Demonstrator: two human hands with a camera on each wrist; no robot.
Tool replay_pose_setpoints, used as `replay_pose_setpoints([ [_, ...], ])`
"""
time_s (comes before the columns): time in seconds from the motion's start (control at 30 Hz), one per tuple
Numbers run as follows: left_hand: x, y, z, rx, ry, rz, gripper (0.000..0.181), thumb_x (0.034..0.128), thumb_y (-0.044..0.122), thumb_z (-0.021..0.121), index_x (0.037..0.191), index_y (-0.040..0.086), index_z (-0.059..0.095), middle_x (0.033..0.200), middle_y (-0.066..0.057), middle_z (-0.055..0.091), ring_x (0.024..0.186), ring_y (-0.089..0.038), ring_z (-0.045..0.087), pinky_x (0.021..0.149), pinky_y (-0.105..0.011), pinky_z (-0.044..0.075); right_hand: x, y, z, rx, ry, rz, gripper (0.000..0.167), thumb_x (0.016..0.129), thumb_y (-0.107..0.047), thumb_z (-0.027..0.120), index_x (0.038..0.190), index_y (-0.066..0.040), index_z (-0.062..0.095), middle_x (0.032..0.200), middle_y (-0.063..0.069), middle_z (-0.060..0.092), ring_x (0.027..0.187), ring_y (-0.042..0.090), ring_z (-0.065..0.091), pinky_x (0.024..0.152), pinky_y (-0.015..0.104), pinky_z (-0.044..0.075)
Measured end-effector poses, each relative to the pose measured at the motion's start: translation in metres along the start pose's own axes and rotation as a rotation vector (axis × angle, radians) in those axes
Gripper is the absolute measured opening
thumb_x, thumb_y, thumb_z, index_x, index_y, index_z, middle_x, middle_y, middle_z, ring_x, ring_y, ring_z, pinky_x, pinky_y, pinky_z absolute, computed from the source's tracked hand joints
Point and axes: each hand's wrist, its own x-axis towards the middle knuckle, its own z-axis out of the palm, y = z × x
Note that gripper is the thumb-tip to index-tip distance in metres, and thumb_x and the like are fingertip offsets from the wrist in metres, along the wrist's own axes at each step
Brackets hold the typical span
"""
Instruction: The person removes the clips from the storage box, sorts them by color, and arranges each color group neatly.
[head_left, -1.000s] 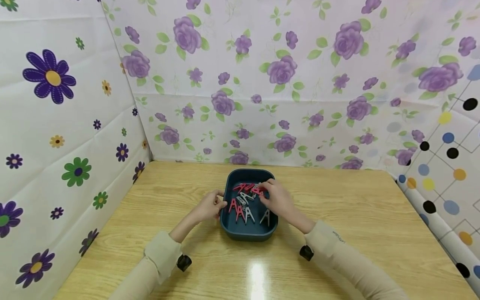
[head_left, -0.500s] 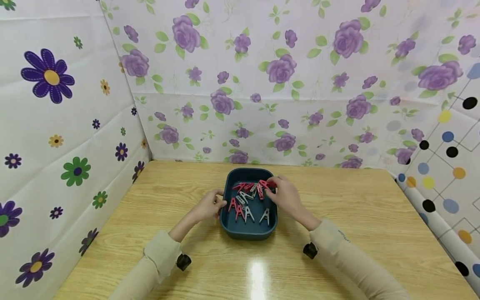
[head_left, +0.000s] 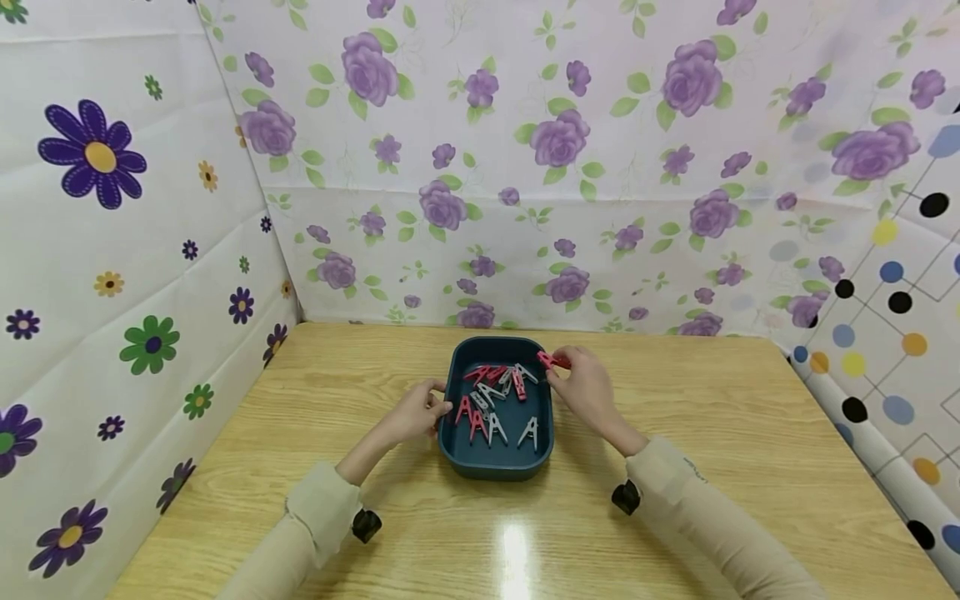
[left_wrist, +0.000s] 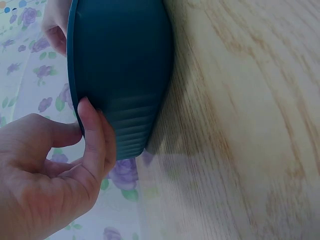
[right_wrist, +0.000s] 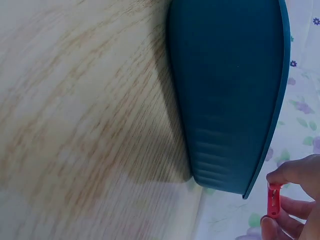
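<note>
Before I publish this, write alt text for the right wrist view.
A right hand pinches a red clothespin near a dark blue-green tub. The tub stands on a wooden table, with flowered cloth beyond.

Arms and hands as seen from the wearer's head: the left forearm (head_left: 303, 525), sleeved, slants forward and inward from the lower edge to a bare wrist (head_left: 362, 458). The left hand (head_left: 412, 412) extends from it, thumb (left_wrist: 66, 134) and fingers (left_wrist: 93, 132) opposed in a pinch, as the left wrist view confirms. The right forearm (head_left: 705, 508), likewise sleeved, mirrors this slant on the other side. The right hand (head_left: 588, 390) reaches slightly farther forward than the left, its thumb and bent fingers also meeting in a pinch; the two hands stand apart, both elbows beyond the frame
</note>
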Motion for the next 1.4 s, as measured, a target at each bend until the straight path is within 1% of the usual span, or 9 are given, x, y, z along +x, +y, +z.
replay_pose_setpoints([
  [0.23,-0.001,0.000,0.000,0.002,0.000,0.000,0.038,0.0998,0.008,0.052,0.134,-0.005,0.043,0.090,-0.023,0.060,0.059,-0.016,0.057,0.061,-0.040,0.056,0.000,0.006,-0.002,-0.020,0.001,0.064,0.019,0.081,-0.018,0.074,0.095,-0.006,0.068,0.089,0.011,0.067,0.078,0.024,0.062,0.066,0.038,0.050],
  [0.43,-0.001,0.000,0.000,0.005,0.000,0.004,0.038,0.0998,0.008,0.052,0.134,-0.006,0.043,0.091,-0.024,0.060,0.059,-0.016,0.057,0.060,-0.040,0.056,-0.001,0.012,-0.004,-0.038,-0.008,0.097,0.019,0.081,-0.019,0.074,0.092,-0.005,0.065,0.083,0.011,0.065,0.068,0.021,0.057,0.057,0.032,0.045],
  [0.57,-0.002,0.001,0.000,0.007,0.003,0.009,0.038,0.0998,0.008,0.052,0.134,-0.006,0.043,0.090,-0.024,0.060,0.059,-0.015,0.057,0.060,-0.040,0.056,0.000,0.017,-0.005,-0.025,-0.032,0.137,0.020,0.080,-0.019,0.074,0.090,-0.004,0.064,0.079,0.010,0.064,0.063,0.019,0.053,0.053,0.028,0.040],
  [0.67,-0.002,0.002,0.000,0.008,0.005,0.011,0.038,0.0997,0.008,0.052,0.134,-0.006,0.043,0.090,-0.024,0.060,0.058,-0.015,0.057,0.060,-0.041,0.056,0.000,0.020,-0.005,-0.022,-0.058,0.175,0.021,0.081,-0.021,0.073,0.090,-0.004,0.064,0.079,0.010,0.065,0.061,0.018,0.053,0.051,0.026,0.039],
  [0.8,-0.003,0.003,0.000,0.005,0.006,0.010,0.038,0.0997,0.008,0.052,0.133,-0.006,0.043,0.090,-0.024,0.060,0.058,-0.016,0.057,0.060,-0.041,0.056,0.000,0.025,-0.005,-0.027,-0.078,0.212,0.025,0.081,-0.024,0.073,0.092,-0.003,0.064,0.079,0.011,0.065,0.061,0.018,0.054,0.050,0.026,0.039],
  [0.97,-0.003,0.004,0.000,0.010,0.009,0.016,0.037,0.0998,0.007,0.052,0.133,-0.007,0.043,0.089,-0.024,0.060,0.058,-0.016,0.057,0.060,-0.041,0.056,0.002,0.032,-0.005,-0.033,-0.078,0.244,0.027,0.082,-0.025,0.072,0.092,-0.002,0.063,0.080,0.011,0.064,0.063,0.019,0.055,0.049,0.026,0.039],
  [1.23,-0.004,0.004,0.001,0.017,0.009,0.012,0.038,0.0997,0.008,0.052,0.134,-0.006,0.043,0.092,-0.026,0.061,0.059,-0.017,0.058,0.061,-0.041,0.056,0.001,0.040,-0.005,-0.042,-0.117,0.306,0.030,0.083,-0.029,0.073,0.094,-0.002,0.064,0.087,0.015,0.068,0.063,0.020,0.056,0.047,0.026,0.039],
  [1.4,-0.004,0.004,0.000,0.010,0.003,0.013,0.038,0.1001,0.008,0.051,0.134,-0.006,0.042,0.092,-0.025,0.061,0.060,-0.016,0.058,0.061,-0.041,0.056,0.001,0.045,-0.004,-0.052,-0.152,0.341,0.029,0.085,-0.028,0.071,0.090,-0.002,0.062,0.083,0.014,0.065,0.061,0.020,0.054,0.047,0.027,0.038],
])
